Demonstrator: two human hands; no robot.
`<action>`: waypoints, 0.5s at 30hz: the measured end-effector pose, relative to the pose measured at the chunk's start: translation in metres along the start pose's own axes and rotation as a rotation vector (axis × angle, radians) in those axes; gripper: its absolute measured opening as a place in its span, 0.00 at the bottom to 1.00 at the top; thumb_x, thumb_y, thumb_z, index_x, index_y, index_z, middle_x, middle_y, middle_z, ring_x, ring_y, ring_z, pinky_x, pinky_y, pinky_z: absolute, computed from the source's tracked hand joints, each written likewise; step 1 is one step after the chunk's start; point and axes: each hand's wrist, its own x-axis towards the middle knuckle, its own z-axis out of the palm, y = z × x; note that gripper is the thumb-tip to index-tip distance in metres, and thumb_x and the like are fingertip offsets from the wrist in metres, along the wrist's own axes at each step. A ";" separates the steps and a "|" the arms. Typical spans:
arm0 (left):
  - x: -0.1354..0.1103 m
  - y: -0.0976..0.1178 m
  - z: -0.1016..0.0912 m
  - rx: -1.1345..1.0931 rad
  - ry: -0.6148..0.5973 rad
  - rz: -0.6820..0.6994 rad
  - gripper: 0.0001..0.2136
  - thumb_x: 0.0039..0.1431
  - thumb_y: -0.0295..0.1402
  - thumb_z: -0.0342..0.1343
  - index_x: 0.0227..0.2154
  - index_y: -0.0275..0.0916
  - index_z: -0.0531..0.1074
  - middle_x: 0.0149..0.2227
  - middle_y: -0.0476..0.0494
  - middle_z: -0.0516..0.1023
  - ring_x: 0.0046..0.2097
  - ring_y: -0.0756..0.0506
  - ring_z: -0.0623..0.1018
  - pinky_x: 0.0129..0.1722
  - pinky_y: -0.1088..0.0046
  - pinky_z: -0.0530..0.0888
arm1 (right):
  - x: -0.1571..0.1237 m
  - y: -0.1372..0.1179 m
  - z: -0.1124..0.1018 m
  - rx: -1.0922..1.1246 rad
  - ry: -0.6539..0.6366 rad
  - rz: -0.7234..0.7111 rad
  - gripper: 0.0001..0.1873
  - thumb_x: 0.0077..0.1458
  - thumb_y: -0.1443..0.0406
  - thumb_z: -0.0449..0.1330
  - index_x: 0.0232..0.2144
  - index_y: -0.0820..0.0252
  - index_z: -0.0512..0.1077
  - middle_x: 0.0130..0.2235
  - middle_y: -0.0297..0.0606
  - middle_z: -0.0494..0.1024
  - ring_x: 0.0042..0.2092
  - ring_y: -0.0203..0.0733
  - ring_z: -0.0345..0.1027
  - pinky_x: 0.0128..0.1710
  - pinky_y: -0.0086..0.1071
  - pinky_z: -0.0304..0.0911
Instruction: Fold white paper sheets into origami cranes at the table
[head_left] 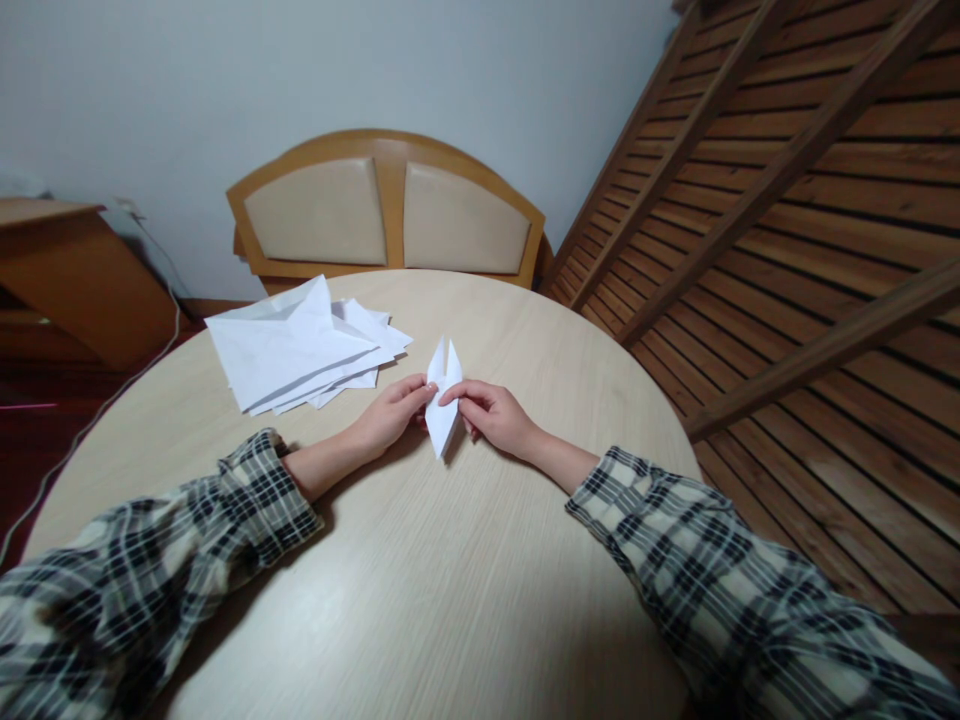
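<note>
A small piece of folded white paper (441, 425) is held between both hands above the round table. It is long and diamond-shaped, with two narrow points at its far end and one point towards me. My left hand (395, 412) pinches its left edge between thumb and fingers. From the other side, my right hand (491, 412) grips the right edge, its index finger lying across the front of the paper. The fingertips behind the paper are partly hidden.
A loose stack of white paper sheets (292, 345), some creased, lies at the table's far left. Beyond the pale round table (450, 580) stands a wooden headboard (394, 200) with two cream panels. Wooden slats (787, 250) lean at right; a desk (67, 270) and cable are at left.
</note>
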 end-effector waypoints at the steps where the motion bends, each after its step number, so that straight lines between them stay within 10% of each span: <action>1: 0.000 -0.001 -0.001 -0.002 -0.008 0.004 0.11 0.55 0.39 0.61 0.29 0.37 0.69 0.25 0.51 0.67 0.27 0.51 0.65 0.27 0.75 0.63 | 0.000 0.000 0.000 0.010 0.000 0.008 0.13 0.58 0.69 0.51 0.39 0.59 0.75 0.20 0.25 0.66 0.20 0.30 0.60 0.21 0.23 0.58; 15: 0.002 -0.006 -0.002 0.037 -0.048 0.061 0.14 0.56 0.43 0.62 0.30 0.36 0.68 0.24 0.51 0.68 0.25 0.51 0.65 0.26 0.74 0.62 | 0.002 0.001 -0.003 0.212 -0.077 0.088 0.12 0.58 0.60 0.54 0.26 0.60 0.68 0.21 0.29 0.67 0.22 0.30 0.62 0.20 0.24 0.62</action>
